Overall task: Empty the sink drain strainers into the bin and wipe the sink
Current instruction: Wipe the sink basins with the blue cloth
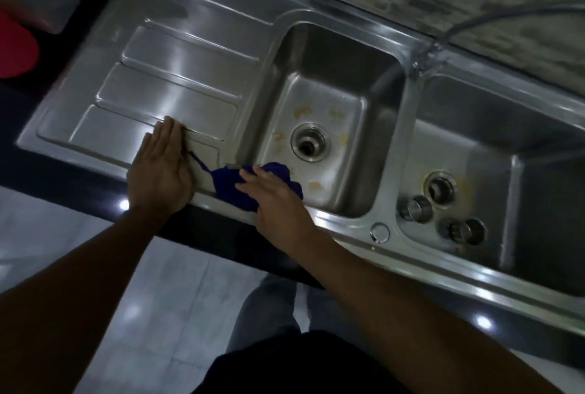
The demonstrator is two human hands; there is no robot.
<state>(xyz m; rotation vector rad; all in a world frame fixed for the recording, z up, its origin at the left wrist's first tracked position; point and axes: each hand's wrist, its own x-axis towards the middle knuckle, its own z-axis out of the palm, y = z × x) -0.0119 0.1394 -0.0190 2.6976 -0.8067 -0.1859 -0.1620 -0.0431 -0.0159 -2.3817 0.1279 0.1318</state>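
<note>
At the far left a red object [15,48] sits off the steel, too dark to identify. Next comes the ribbed draining board [177,77], and your left hand [163,169] lies flat on its near end, fingers straight and together, holding nothing; it looks like a brace.

Just right of that hand is the blue cloth [226,183]. It is bunched over the near left corner of the middle basin [335,55], and its long axis runs along the near rim. A thin tail points back toward your left hand. Your right hand [272,203] rests on top of the cloth with the fingers spread and nearly straight, pressing it rather than pinching it.

The wipe depends on where the yellowish stains [302,112] are. They lie on the basin floor around the open drain [307,142], right of the cloth and farther from you. Your right hand is the nearer one, so I judge the stroke should go down into the basin and away from you.

Further right, two metal strainers [414,207] [465,230] sit in the right basin [538,128], just beside its drain [440,188]. I cannot tell whether they have been emptied. The tap [427,55] stands behind the divider.

No brand, label or writing can be read anywhere.
</note>
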